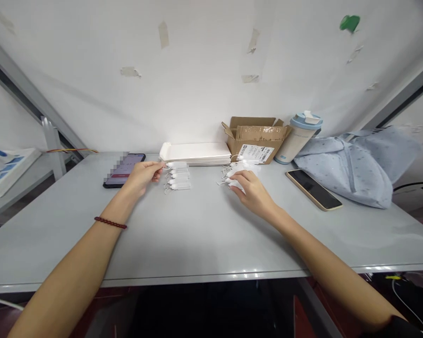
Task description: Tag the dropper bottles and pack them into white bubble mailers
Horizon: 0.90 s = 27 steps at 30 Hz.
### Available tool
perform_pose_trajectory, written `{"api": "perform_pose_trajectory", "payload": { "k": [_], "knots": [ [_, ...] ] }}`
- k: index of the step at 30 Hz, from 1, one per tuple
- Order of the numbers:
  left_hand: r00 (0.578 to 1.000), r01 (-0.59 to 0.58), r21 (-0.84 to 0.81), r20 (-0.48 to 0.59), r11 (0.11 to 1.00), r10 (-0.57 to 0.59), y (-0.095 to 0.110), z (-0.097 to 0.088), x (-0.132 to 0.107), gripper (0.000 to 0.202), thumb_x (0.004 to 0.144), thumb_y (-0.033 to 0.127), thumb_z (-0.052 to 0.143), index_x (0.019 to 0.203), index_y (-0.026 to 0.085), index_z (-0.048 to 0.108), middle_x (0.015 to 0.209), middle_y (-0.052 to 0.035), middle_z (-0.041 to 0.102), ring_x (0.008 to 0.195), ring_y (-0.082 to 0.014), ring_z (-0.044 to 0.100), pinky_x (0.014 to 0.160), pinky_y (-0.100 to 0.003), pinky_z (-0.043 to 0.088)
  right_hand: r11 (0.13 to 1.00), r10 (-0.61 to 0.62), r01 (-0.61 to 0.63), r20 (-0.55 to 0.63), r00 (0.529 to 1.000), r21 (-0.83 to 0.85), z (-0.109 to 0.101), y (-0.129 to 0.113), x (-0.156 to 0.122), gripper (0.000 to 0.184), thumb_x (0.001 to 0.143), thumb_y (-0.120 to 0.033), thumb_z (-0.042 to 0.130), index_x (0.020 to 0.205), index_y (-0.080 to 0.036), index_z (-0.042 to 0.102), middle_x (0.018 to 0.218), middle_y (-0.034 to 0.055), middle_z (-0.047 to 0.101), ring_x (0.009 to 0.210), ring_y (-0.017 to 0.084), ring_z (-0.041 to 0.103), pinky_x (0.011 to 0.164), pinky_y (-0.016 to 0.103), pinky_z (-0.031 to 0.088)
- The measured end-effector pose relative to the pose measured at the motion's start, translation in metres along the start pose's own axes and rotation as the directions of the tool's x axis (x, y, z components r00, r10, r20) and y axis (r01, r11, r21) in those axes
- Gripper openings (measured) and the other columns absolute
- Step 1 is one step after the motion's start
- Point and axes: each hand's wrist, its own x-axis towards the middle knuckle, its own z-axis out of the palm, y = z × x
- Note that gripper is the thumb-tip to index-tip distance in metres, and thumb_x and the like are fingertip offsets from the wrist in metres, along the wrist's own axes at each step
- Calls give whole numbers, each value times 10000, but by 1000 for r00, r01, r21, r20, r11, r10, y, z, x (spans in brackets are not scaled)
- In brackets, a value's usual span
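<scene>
Small white tags (180, 175) with thin string loops lie in a neat column left of centre on the table. My left hand (146, 176) is at the top of that column, thumb and index finger pinched on the string end of the uppermost tag (178, 165). A looser pile of similar white tags (245, 165) lies right of centre, before the cardboard box. Over this pile my right hand (251, 190) has its thumb and fingers curled around the near edge of a tag; its palm side is hidden.
Behind the tags lies a stack of white envelopes (197, 152), beside an open cardboard box (257, 141). A tumbler (299, 138), a pale blue cloth bag (348, 169) and a phone (314, 189) are on the right. Another phone (121, 171) lies left, and a power strip (10, 171) farther left.
</scene>
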Motion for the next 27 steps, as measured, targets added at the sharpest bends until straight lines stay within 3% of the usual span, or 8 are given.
{"api": "perform_pose_trajectory", "payload": {
  "k": [6, 15, 22, 27],
  "knots": [
    [996, 11, -61, 84, 998, -6, -18, 1, 12, 199, 672, 285, 713, 716, 96, 667, 554, 23, 469, 454, -49, 376, 401, -175, 290, 997, 47, -44, 36, 998, -67, 1, 8, 1, 240, 870, -190, 512, 1089, -156, 603, 1078, 145, 601, 976, 282, 538, 826, 442, 480],
    [1000, 4, -34, 20, 999, -3, -17, 5, 9, 237, 655, 161, 622, 873, 103, 696, 676, -20, 595, 450, -50, 408, 400, -189, 291, 990, 95, -90, 49, 994, -112, -2, 8, 2, 248, 878, -188, 495, 1094, -163, 615, 1096, 148, 600, 986, 295, 523, 815, 448, 471],
    [983, -85, 99, -153, 991, 100, -8, 10, 3, 219, 662, 181, 568, 844, 112, 668, 634, -10, 585, 445, -69, 425, 424, -202, 327, 977, 146, -129, 92, 985, -172, -3, 10, 1, 262, 877, -190, 500, 1113, -160, 609, 1118, 158, 592, 986, 300, 528, 810, 455, 471],
    [975, -162, 173, -121, 972, 185, -6, 17, -4, 232, 681, 210, 558, 864, 121, 670, 632, -4, 591, 468, -81, 443, 460, -211, 353, 973, 185, -165, 119, 975, -162, -2, 12, 1, 251, 878, -182, 502, 1105, -164, 607, 1057, 155, 603, 976, 288, 546, 796, 437, 484]
  ]
}}
